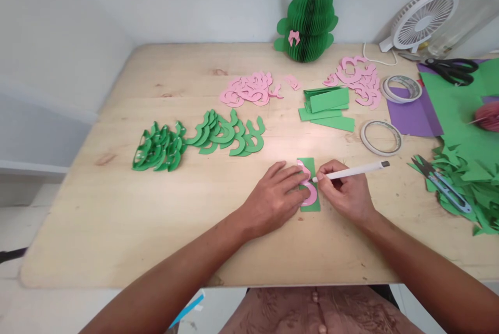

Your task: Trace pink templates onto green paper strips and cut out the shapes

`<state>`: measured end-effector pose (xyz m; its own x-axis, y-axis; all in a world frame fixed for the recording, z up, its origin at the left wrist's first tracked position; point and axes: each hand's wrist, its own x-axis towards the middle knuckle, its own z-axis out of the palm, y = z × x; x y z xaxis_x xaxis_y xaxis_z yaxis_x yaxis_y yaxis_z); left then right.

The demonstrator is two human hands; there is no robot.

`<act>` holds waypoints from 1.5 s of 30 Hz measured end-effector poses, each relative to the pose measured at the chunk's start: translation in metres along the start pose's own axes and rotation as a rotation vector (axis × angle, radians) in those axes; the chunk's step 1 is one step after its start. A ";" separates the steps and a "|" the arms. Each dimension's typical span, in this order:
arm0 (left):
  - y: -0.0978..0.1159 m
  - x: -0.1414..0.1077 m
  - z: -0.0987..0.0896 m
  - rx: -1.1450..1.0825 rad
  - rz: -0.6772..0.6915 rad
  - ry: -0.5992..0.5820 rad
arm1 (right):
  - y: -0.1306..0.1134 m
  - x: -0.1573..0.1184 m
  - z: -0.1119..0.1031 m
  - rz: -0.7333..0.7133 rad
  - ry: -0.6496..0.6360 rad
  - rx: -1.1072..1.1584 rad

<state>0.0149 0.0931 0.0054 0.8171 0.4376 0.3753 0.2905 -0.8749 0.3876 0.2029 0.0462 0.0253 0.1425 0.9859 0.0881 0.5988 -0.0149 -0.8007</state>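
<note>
My left hand (278, 193) lies with its fingers stretched over a pink curved paper cutout (312, 195), pressing it onto a green paper strip (311, 208). The fingers cover part of both. In my right hand (346, 188) is a white pen (351, 171), slanted, its tip at the cutout's right edge. Left of my hands lie green curved paper cutouts (249, 142) in overlapping rows. Further left is a bunch of similar green pieces (159, 149) with shiny spots. More green paper strips (329, 102) are stacked beyond my hands.
Pink cutouts (249, 89) and a second pink pile (362, 79) lie farther back. A green honeycomb paper rabbit (312, 22) and a white fan (423, 22) stand behind. At right are tape rolls (381, 137), black scissors (448, 68), blue snips (444, 185) and green scraps (475, 188).
</note>
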 end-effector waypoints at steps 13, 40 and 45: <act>0.000 0.000 0.000 0.003 -0.005 0.000 | 0.002 -0.001 0.001 -0.009 -0.016 0.000; 0.000 0.000 0.000 -0.004 -0.004 -0.009 | -0.001 0.000 -0.001 0.005 0.003 -0.018; 0.000 0.000 0.000 -0.005 -0.005 -0.015 | 0.000 -0.001 0.000 0.000 -0.007 -0.009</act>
<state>0.0147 0.0935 0.0057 0.8228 0.4392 0.3606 0.2925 -0.8714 0.3939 0.2024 0.0456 0.0251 0.1369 0.9870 0.0844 0.6061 -0.0161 -0.7952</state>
